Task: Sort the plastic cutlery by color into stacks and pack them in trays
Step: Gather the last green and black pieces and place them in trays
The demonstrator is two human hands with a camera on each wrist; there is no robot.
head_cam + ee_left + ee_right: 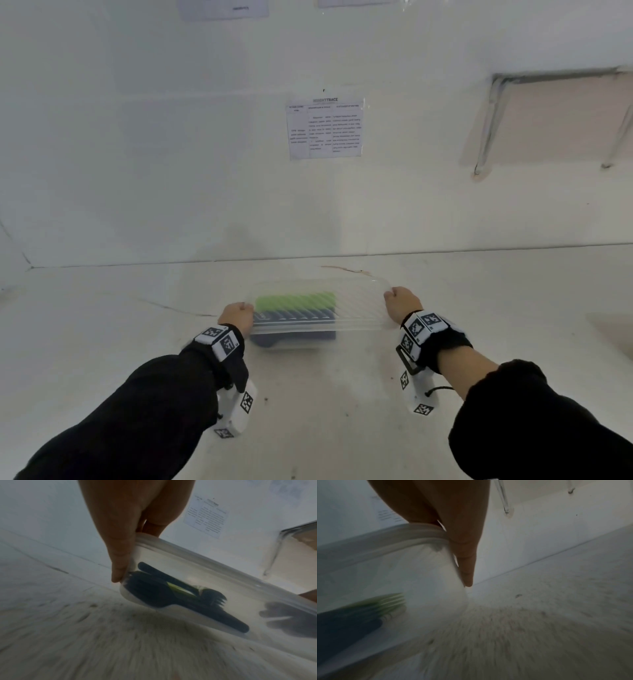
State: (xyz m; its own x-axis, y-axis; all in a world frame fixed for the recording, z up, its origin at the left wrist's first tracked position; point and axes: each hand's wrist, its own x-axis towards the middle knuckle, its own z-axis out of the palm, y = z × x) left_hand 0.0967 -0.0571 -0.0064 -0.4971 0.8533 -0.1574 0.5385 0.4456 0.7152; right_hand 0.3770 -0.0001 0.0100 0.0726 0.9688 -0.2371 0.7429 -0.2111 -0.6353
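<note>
Gripping a clear plastic tray (pixel 356 308) by its two short ends, the person holds it over a white table (pixel 308 411), lengthways between the hands. Left hand (pixel 238 317) clasps the left end: in the left wrist view the fingers (pixel 120 555) run down the outer wall with the thumb side up over the rim. Right hand (pixel 402 303) clasps the right end the same way; the right wrist view shows one finger (pixel 465 561) laid down the rounded corner and the rest closed over the lip. Whether the tray's base touches the table cannot be told; the wrist views are motion-blurred.

Contents sit in the tray's left half. Green cutlery (pixel 296 300) lies toward the far side, dark blue cutlery (pixel 294 317) nearer the person, the two stacks side by side and touching. Left wrist view shows dark handles and fork tines (pixel 217 599) through the wall. Right half of the tray shows nothing inside.

Behind, a printed sheet (pixel 325 128) is fixed to the white wall. Both wrists wear black straps carrying white marker blocks.
</note>
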